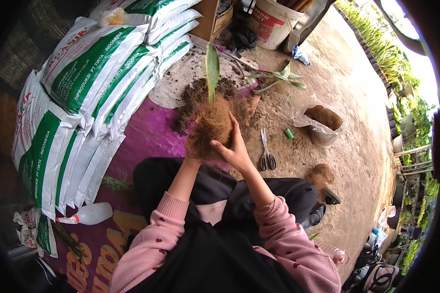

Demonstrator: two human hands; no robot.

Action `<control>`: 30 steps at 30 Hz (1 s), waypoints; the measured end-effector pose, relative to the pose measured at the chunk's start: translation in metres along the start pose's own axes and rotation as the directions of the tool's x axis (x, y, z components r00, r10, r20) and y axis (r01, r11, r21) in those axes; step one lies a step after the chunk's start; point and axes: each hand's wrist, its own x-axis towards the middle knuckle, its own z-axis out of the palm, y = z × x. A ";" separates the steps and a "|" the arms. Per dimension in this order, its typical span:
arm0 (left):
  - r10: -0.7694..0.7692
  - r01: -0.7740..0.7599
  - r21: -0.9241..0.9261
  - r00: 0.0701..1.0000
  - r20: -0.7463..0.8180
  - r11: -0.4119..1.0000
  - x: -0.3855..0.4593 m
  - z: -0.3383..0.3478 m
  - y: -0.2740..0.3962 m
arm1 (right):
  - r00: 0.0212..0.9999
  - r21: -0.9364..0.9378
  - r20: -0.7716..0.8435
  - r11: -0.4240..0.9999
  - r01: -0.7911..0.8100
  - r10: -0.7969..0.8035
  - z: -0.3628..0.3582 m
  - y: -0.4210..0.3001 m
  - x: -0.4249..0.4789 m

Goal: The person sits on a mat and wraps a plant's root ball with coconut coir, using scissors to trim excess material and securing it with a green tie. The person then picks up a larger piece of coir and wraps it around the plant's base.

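Note:
Between both hands I hold a ball of brown coconut fibre (216,117), with one yellow-edged snake plant leaf (212,71) standing up out of it. My right hand (231,144) presses the ball's right side, its thumb on the near face. Mostly hidden behind the fibre, my left hand (192,150) supports the left side. Dark soil (194,91) lies in a heap just beyond the ball. Scissors with black handles (266,152) rest on the ground to the right, beside a small green spool (289,133).
Stacked white-and-green sacks (91,66) rise on the left. A spray bottle (91,213) lies near them. At right stands a clear plastic bag (322,128) with brown fibre, and a loose fibre clump (321,175) sits by my knee. Cut leaves (282,77) and a white bucket (273,23) are farther off.

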 end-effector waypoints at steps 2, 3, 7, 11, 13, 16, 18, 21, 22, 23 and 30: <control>0.003 0.015 0.153 0.993 -0.115 0.988 0.004 0.010 -0.005 | 0.994 0.237 0.007 0.965 -0.111 0.113 -0.006 0.004 -0.006; 0.012 0.030 0.234 0.985 -0.174 0.972 0.005 0.018 -0.007 | 0.986 0.357 0.023 0.920 -0.164 0.167 -0.009 0.006 -0.009; 0.065 0.321 0.803 0.912 -0.405 0.502 0.029 0.072 -0.037 | 0.945 0.826 0.027 0.524 -0.205 0.327 -0.037 0.051 -0.033; 0.006 0.292 0.901 0.952 -0.306 -0.320 0.050 0.077 -0.064 | 0.932 0.925 0.149 0.285 -0.250 0.331 -0.070 0.103 -0.059; -0.244 0.419 0.876 0.848 -0.471 -0.236 0.063 0.121 -0.047 | 0.843 0.950 0.151 0.159 -0.268 0.516 -0.078 0.099 -0.059; -0.131 0.509 0.859 0.856 -0.500 0.054 0.068 0.143 -0.023 | 0.907 0.983 0.183 -0.065 -0.171 0.379 -0.090 0.098 -0.046; 0.123 0.259 0.931 0.947 -0.297 0.256 0.065 0.111 -0.007 | 0.915 0.988 0.141 -0.110 -0.107 0.379 -0.090 0.093 -0.037; 0.455 -0.014 0.732 0.790 -0.410 0.682 0.048 0.044 -0.019 | 0.985 0.931 0.163 -0.339 -0.136 0.053 -0.087 0.074 -0.037; 0.417 0.198 0.734 0.714 -0.562 0.650 0.050 0.045 -0.038 | 0.984 0.927 0.165 -0.352 -0.132 0.063 -0.089 0.070 -0.039; 0.395 0.397 0.691 0.604 -0.692 0.604 0.050 0.049 -0.058 | 0.983 0.923 0.168 -0.363 -0.132 0.070 -0.091 0.064 -0.040; -0.032 0.248 0.436 0.895 -0.446 0.865 0.029 0.045 -0.108 | 0.915 0.959 0.237 -0.228 -0.167 0.325 -0.079 0.077 -0.048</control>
